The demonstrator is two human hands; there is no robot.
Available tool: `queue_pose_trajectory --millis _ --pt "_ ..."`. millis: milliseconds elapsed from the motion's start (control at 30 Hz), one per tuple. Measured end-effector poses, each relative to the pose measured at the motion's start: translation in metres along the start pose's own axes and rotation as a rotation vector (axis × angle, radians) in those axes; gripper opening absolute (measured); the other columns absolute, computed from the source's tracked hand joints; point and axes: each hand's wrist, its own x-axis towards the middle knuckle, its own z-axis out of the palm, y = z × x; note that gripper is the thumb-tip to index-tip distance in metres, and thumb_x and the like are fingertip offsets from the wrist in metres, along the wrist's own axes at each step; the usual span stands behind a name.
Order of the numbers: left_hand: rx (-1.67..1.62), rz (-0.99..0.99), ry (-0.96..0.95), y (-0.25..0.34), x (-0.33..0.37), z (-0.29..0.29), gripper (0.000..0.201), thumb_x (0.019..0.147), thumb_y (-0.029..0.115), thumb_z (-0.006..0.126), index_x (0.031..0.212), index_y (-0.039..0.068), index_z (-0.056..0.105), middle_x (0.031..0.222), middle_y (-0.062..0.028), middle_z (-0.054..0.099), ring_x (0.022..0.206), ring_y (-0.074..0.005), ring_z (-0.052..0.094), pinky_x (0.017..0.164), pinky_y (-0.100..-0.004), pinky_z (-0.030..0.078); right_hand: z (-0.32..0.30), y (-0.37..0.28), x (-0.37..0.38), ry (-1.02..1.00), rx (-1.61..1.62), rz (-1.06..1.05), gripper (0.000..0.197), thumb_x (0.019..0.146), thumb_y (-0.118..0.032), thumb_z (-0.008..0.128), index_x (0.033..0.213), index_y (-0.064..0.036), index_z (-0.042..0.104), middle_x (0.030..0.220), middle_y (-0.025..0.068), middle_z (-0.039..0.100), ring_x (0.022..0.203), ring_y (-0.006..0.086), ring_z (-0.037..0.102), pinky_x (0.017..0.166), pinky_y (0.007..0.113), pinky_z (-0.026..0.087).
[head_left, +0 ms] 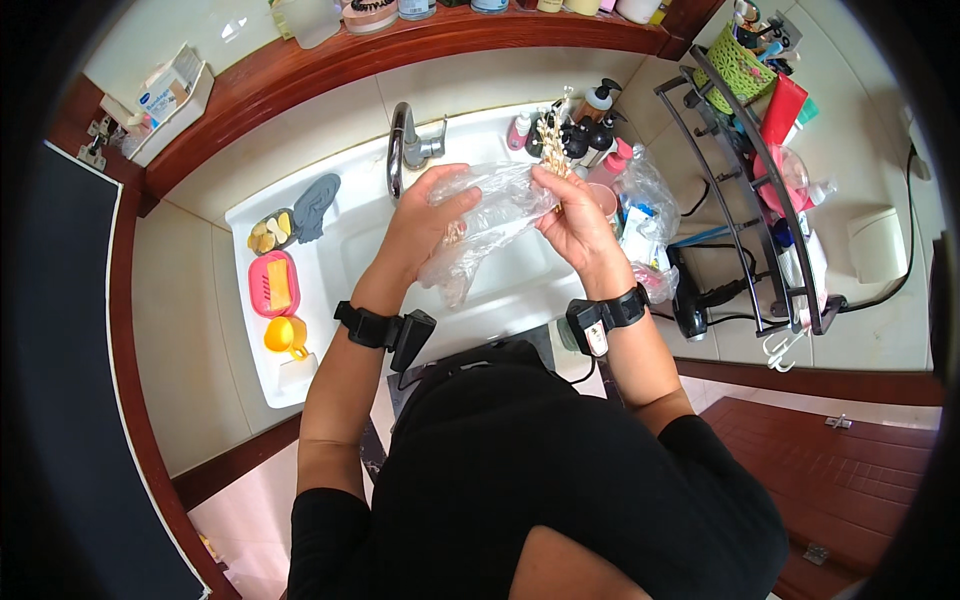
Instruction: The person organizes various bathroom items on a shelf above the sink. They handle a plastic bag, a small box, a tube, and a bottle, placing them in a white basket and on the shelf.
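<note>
A clear, crinkled plastic bag is stretched between my two hands above the white sink. My left hand holds the bag's left side, its fingers curled into the film. On the other side, my right hand pinches the bag's edge between thumb and fingers. A pale gold, beaded sprig rises just beyond the right fingertips; whether that hand touches it I cannot tell. The chrome faucet stands behind my left hand.
Along the sink's left ledge are a grey brush-like item, a pink soap dish and a yellow cup. Pump bottles crowd the back right corner. A black rack and a hair dryer with cords are at right.
</note>
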Motion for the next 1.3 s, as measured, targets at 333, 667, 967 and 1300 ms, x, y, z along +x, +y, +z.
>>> queue_pose_trajectory --millis 333,667,967,1300 --pt "-0.097 0.102 0.04 -0.025 -0.004 -0.016 0.038 0.095 0.01 0.068 0.129 0.001 0.053 0.113 -0.0086 0.066 0.097 -0.0145 0.065 0.082 -0.029 0.054 0.001 -0.021 0.01 0.085 0.161 0.159 0.013 0.099 -0.023 0.071 0.102 -0.0117 0.065 0.082 0.0007 0.063 0.067 0.0108 0.059 0.052 0.027 0.047" --pt "-0.213 0.19 0.363 -0.021 -0.003 -0.001 0.041 0.107 0.035 0.051 0.13 0.001 0.05 0.11 -0.0093 0.065 0.099 -0.0164 0.065 0.082 -0.0313 0.054 0.034 0.001 -0.032 0.041 -0.603 -0.514 0.011 0.09 -0.006 0.076 0.096 -0.0023 0.067 0.089 0.0079 0.074 0.073 0.013 0.068 0.068 0.026 0.054" --pt "-0.703 0.125 0.271 -0.013 0.001 0.008 0.045 0.111 0.032 0.039 0.14 -0.001 0.048 0.132 -0.012 0.059 0.122 -0.0249 0.059 0.108 -0.0404 0.045 0.04 0.052 0.003 0.004 -0.986 -0.434 0.026 0.083 -0.007 0.079 0.107 -0.0006 0.071 0.088 0.0083 0.076 0.076 0.0085 0.066 0.068 0.029 0.054" --pt "-0.668 0.058 0.303 -0.018 -0.006 -0.002 0.037 0.104 0.027 0.055 0.126 -0.003 0.059 0.117 -0.0122 0.065 0.11 -0.0235 0.063 0.094 -0.0386 0.052 0.04 0.054 0.002 0.002 -0.404 -0.227 0.028 0.085 0.002 0.074 0.112 -0.0016 0.067 0.104 0.0025 0.073 0.093 0.0102 0.067 0.084 0.028 0.055"
